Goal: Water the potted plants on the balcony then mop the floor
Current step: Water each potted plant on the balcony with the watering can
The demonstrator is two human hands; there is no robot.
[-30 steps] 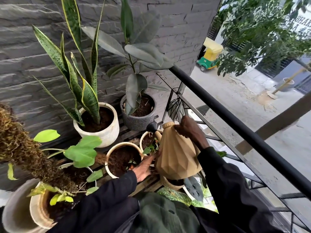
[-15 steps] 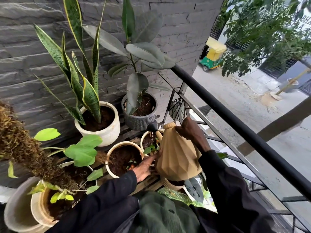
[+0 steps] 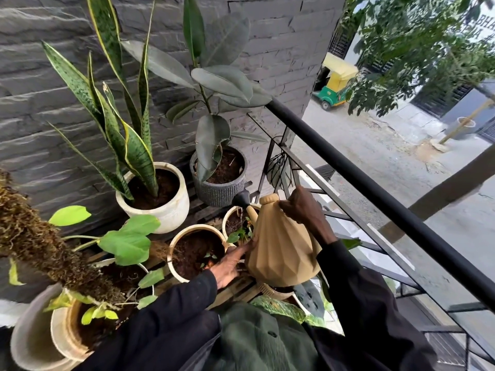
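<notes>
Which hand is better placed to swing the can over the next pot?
Right: the right hand grips the watering can by its handle, while the left hand only touches its side.

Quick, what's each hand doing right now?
Left hand: open, straight fingers touching the side of the watering can.
Right hand: closed, gripping the watering can near its top.
</notes>
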